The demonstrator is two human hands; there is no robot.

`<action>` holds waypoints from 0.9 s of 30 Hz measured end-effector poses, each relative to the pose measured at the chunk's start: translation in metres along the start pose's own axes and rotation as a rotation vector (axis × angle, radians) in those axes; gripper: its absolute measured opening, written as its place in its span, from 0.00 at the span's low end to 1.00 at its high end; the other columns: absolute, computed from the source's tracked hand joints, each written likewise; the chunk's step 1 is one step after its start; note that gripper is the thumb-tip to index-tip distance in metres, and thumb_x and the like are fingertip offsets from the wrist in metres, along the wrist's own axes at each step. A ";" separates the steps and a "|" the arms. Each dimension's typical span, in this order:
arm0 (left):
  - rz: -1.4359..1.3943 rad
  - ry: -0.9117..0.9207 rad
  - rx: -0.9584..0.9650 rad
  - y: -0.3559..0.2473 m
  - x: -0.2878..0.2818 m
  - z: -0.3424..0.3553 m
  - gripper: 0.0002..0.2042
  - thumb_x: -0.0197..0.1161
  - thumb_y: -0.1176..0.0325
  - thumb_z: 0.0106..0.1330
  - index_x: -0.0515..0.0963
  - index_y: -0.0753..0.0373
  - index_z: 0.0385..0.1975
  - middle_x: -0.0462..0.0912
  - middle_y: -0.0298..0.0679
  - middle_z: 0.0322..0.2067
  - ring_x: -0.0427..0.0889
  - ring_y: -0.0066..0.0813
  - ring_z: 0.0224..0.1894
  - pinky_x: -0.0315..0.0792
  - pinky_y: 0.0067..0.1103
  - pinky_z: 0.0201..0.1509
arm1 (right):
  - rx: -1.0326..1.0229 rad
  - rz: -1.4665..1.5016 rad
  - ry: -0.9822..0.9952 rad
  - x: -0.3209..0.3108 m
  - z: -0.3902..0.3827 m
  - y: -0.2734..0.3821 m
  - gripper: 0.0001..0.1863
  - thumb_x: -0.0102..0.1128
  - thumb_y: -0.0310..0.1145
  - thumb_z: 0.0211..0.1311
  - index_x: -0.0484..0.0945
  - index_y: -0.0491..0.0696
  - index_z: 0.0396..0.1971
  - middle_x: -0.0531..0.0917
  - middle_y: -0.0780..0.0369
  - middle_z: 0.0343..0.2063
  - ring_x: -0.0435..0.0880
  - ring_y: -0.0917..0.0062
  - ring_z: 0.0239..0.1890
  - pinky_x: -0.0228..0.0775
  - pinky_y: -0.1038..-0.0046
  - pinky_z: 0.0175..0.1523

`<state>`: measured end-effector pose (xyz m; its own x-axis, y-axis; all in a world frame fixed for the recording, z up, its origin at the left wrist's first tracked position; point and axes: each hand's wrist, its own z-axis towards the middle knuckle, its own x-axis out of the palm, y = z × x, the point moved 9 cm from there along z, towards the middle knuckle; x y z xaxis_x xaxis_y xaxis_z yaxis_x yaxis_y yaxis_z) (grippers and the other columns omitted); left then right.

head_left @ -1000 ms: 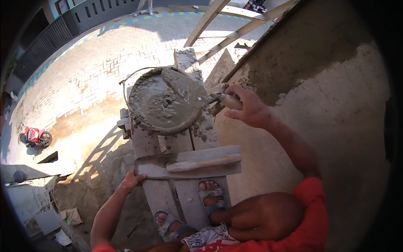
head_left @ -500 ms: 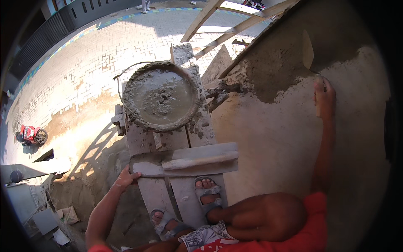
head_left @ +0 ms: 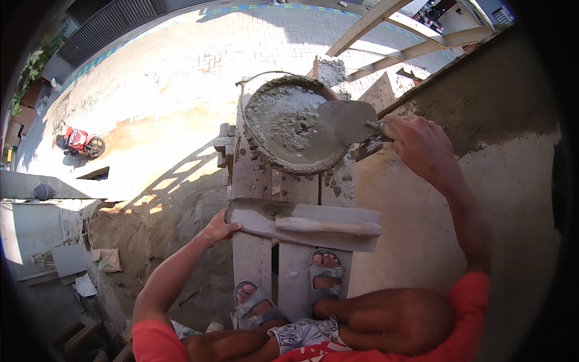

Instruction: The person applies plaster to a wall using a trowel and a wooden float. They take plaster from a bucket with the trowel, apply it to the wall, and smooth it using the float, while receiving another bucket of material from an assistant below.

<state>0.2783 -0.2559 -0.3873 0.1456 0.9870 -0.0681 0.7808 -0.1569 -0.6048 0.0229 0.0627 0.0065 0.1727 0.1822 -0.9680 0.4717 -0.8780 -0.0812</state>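
Note:
In my right hand (head_left: 422,148) is the handle of a trowel, gripped with closed fingers. Its blade (head_left: 348,119) lies over the right part of a round bucket (head_left: 255,148) that holds wet grey mortar (head_left: 292,130). My left hand (head_left: 222,228) grips the left end of a long plastering float (head_left: 253,222), thumb on top and the other fingers out of sight beneath. The float lies crosswise over the planks in front of my feet, its long pale handle (head_left: 325,227) facing up.
Plank scaffolding (head_left: 250,181) carries the bucket and my sandalled feet. On my right rises a wall (head_left: 410,211), with darker wet mortar (head_left: 482,111) toward its upper part. A wooden frame (head_left: 416,45) stands beyond. Far below left, a red motorbike (head_left: 78,142) is parked on paving.
My right hand has brought the trowel from the wall leftward to the bucket, its blade now over the mortar. My left hand still holds the float's end. The whole view has shifted.

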 end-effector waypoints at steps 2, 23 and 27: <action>0.003 -0.006 0.004 0.004 -0.003 0.000 0.37 0.75 0.62 0.58 0.61 0.69 0.64 0.81 0.43 0.37 0.79 0.27 0.27 0.76 0.26 0.28 | -0.012 -0.059 0.120 0.018 0.019 0.007 0.13 0.58 0.31 0.61 0.80 0.49 0.45 0.84 0.50 0.31 0.85 0.54 0.40 0.76 0.55 0.47; -0.013 0.024 0.054 0.011 -0.002 0.011 0.35 0.74 0.65 0.58 0.64 0.70 0.62 0.82 0.45 0.42 0.83 0.31 0.35 0.79 0.26 0.31 | -0.140 0.601 -0.285 0.130 0.019 -0.016 0.25 0.65 0.34 0.55 0.77 0.49 0.55 0.84 0.48 0.41 0.84 0.54 0.42 0.77 0.61 0.48; -0.045 -0.017 0.061 0.015 -0.001 0.015 0.35 0.74 0.66 0.58 0.63 0.70 0.62 0.81 0.46 0.45 0.83 0.34 0.40 0.80 0.27 0.34 | -0.061 0.634 -0.255 0.069 -0.006 -0.033 0.26 0.69 0.33 0.53 0.77 0.48 0.54 0.84 0.50 0.40 0.85 0.56 0.40 0.76 0.63 0.49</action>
<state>0.2803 -0.2585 -0.4084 0.1005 0.9935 -0.0532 0.7475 -0.1107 -0.6550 0.0245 0.1074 -0.0558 0.2261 -0.4750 -0.8504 0.3961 -0.7528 0.5258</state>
